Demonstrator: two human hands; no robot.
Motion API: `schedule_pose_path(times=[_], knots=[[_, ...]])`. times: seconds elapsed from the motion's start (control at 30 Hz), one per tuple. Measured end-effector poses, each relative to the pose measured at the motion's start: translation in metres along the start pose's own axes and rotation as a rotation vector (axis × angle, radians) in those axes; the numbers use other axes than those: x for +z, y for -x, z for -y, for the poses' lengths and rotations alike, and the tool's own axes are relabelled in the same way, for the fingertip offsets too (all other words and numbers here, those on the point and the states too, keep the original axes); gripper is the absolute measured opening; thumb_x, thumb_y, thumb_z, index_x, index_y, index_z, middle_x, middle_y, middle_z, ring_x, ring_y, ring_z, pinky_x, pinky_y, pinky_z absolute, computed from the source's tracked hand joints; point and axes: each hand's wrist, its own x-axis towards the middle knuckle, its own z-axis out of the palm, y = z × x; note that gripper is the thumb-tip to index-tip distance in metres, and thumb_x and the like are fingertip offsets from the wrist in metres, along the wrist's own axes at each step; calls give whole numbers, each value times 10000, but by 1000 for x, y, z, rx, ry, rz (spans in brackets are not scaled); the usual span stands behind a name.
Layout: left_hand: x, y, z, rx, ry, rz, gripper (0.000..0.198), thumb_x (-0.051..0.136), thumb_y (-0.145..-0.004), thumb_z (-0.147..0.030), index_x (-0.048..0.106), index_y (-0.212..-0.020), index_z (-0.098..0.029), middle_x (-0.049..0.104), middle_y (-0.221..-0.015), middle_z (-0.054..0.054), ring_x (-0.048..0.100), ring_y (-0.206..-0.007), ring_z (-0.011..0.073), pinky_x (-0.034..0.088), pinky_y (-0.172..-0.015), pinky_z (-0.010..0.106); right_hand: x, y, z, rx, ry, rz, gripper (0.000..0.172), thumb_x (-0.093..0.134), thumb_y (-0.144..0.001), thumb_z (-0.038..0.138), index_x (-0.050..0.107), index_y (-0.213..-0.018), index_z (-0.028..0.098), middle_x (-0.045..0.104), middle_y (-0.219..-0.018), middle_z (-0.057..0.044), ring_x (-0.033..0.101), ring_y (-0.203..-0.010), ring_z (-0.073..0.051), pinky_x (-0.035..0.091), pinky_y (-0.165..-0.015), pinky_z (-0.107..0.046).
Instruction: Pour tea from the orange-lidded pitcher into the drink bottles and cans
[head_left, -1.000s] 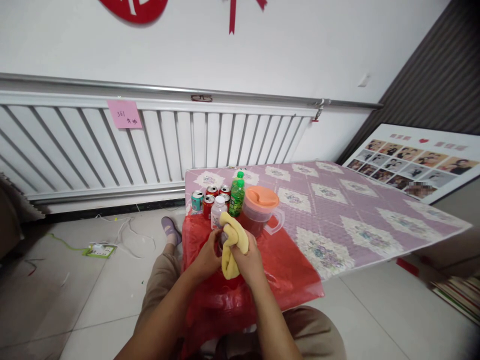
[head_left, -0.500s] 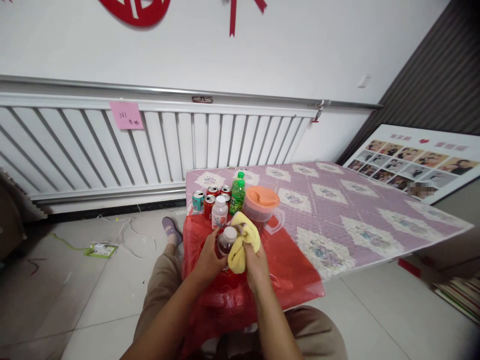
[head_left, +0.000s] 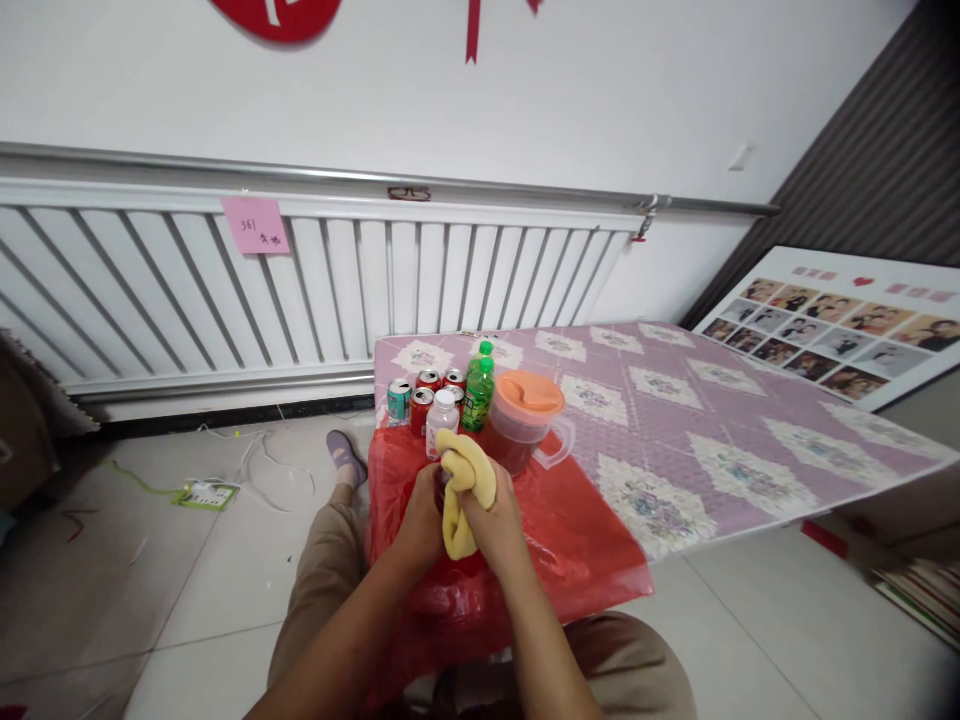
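Note:
My left hand (head_left: 421,518) is wrapped round a small bottle (head_left: 442,482), of which only a sliver shows. My right hand (head_left: 496,512) grips a yellow cloth (head_left: 466,474), bunched over the bottle's top and side so that the cap is hidden. Just beyond my hands a white-capped bottle (head_left: 442,425) stands upright. Behind it are several red cans (head_left: 421,408) and a teal can (head_left: 399,400). Two green bottles (head_left: 478,400) stand to their right, beside a clear pitcher (head_left: 511,440) with an orange lid and dark liquid inside.
A red plastic sheet (head_left: 577,540) covers the near end of a bed-like surface with a purple floral cover (head_left: 660,440). A white radiator (head_left: 337,280) runs along the wall. On the floor at left lie a power strip (head_left: 206,494) and loose cables.
The yellow cloth has moved left and up onto the bottle's top, covering the cap that showed before. My right hand has come closer to my left. The view has shifted slightly.

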Motion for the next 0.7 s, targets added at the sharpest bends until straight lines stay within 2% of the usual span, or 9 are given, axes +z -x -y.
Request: schedule_pose_path(times=[0.17, 0.3, 0.4, 0.5, 0.6, 0.7], knots=[[-14, -8, 3, -50, 104, 221, 624, 767, -721, -237, 489, -1279, -205, 613, -1270, 110, 625, -1137, 283, 515, -995, 460, -10, -1, -7, 130, -236, 68, 483, 685, -701, 305, 641, -1176, 231, 704, -1111, -53, 649, -1035, -276, 522, -913, -423], [-21, -15, 10, -37, 73, 277, 785, 779, -694, -199, 416, -1389, -215, 531, -1403, 143, 571, -1242, 299, 486, -1041, 481, -10, -1, -14, 270, -376, 13, 449, 701, -709, 341, 648, -1136, 214, 744, -1036, -42, 690, -947, -258, 554, -836, -391], [-20, -17, 11, 5, -19, 264, 886, 823, -654, -228, 395, -1430, -213, 496, -1432, 150, 514, -1302, 321, 433, -1091, 502, -8, -1, -19, 344, -437, -48, 460, 728, -703, 410, 653, -1108, 204, 755, -1016, -54, 710, -901, -253, 568, -800, -380], [-16, -14, 10, 50, -105, 217, 797, 836, -642, -264, 486, -1354, -192, 548, -1332, 133, 526, -1265, 315, 412, -1098, 490, -9, 1, -21, 347, -476, -130, 494, 732, -705, 437, 645, -1133, 207, 746, -1091, -65, 708, -967, -259, 568, -834, -378], [-8, -8, 6, 11, -95, 127, 742, 843, -638, -297, 498, -1284, -178, 557, -1278, 123, 553, -1204, 294, 447, -1050, 471, -14, 5, -16, 272, -404, -157, 509, 680, -760, 476, 625, -1188, 204, 730, -1144, -79, 690, -1032, -273, 561, -864, -396], [0, -3, 4, -59, 5, 63, 754, 843, -644, -319, 438, -1264, -178, 555, -1275, 130, 586, -1140, 273, 496, -977, 449, -16, 9, -5, 120, -242, -97, 505, 619, -818, 478, 607, -1235, 194, 690, -1213, -105, 654, -1094, -285, 527, -936, -443]])
